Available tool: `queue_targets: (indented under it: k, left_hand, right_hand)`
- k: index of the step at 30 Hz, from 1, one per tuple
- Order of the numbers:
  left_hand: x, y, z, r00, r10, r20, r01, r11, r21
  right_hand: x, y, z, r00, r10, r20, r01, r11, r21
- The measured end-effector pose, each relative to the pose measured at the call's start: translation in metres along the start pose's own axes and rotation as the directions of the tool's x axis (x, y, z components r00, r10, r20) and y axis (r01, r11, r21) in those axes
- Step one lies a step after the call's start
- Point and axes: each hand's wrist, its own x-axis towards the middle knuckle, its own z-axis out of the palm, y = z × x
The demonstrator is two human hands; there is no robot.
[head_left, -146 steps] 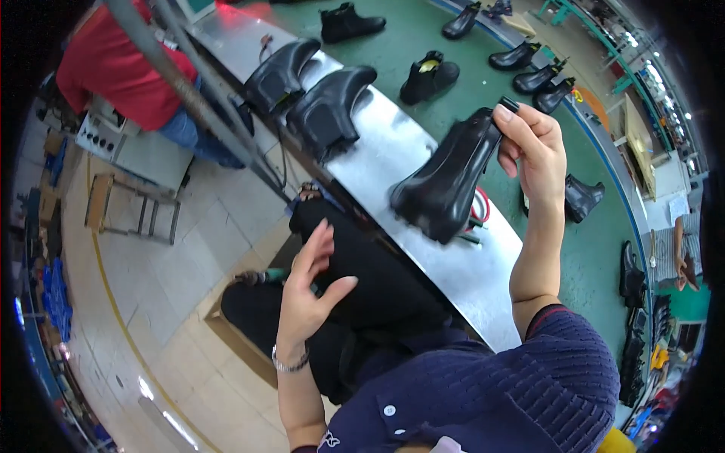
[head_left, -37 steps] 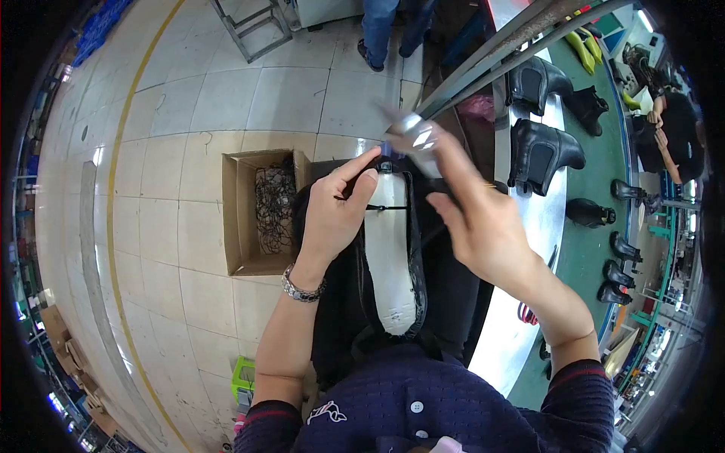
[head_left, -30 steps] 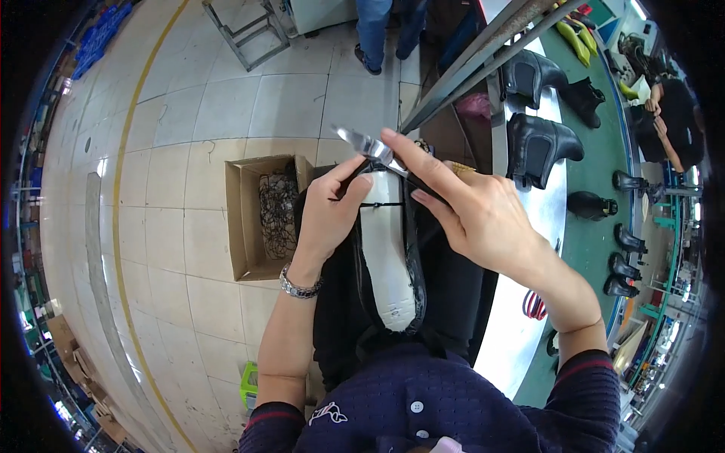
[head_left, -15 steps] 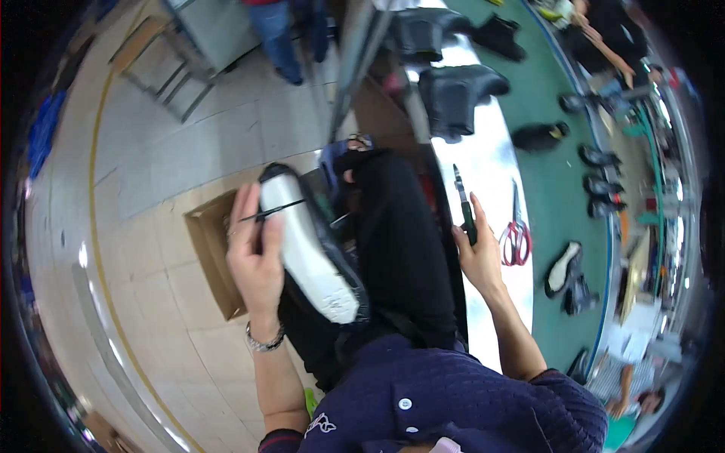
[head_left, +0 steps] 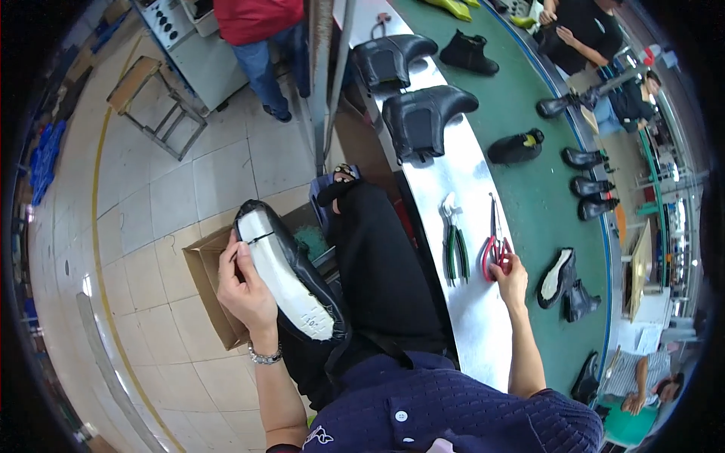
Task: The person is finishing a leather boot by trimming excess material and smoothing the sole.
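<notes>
My left hand (head_left: 248, 291) is closed at the toe end of a black boot (head_left: 294, 253), which lies over my lap with its white bottom (head_left: 283, 275) turned up. A thin black strip (head_left: 260, 238) crosses that white bottom close to my thumb. On the metal shelf to my right, the fingers of my right hand (head_left: 510, 283) are closed on the red handles of a pair of scissors (head_left: 493, 245), whose blades point away from me. Green-handled pliers (head_left: 455, 245) lie just left of the scissors.
Two black boots (head_left: 427, 121) stand farther up the metal shelf (head_left: 483, 340). Beyond it, a green conveyor belt (head_left: 521, 196) carries more boots. An open cardboard box (head_left: 211, 291) sits on the floor left of my legs. A metal post (head_left: 321, 90) rises ahead, near a person in red (head_left: 257, 23).
My right hand has let go of the green-handled pliers, now lying on the shelf, and has taken hold of the scissors. My left hand and the boot have shifted slightly toward me.
</notes>
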Motion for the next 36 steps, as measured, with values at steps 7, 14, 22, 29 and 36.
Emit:
queue_targets:
  k: [7, 14, 22, 29, 36]
  left_hand:
    - [-0.003, -0.004, -0.002, 0.996, 0.046, -0.075, -0.04, 0.996, 0.077]
    - [0.001, -0.008, 0.003, 0.976, 0.187, -0.107, -0.184, 0.982, 0.039]
    - [0.0, -0.013, -0.001, 0.977, 0.182, -0.107, -0.181, 0.983, 0.026]
    - [0.002, -0.007, -0.003, 0.973, 0.211, -0.091, -0.208, 0.977, 0.047]
    - [0.008, -0.004, -0.002, 0.896, 0.407, -0.178, -0.379, 0.91, 0.169]
  right_hand:
    - [-0.013, -0.119, -0.044, 0.755, -0.176, 0.631, -0.479, 0.509, 0.715]
    - [-0.072, -0.237, -0.055, -0.02, -0.619, 0.785, -0.604, 0.633, 0.484]
    - [-0.092, -0.314, -0.035, 0.049, -0.474, 0.879, -0.52, 0.739, 0.427]
    - [-0.106, -0.3, -0.023, 0.203, -0.491, 0.847, -0.421, 0.737, 0.528]
    - [-0.085, -0.242, -0.035, 0.618, -0.597, 0.512, 0.002, 0.652, 0.758]
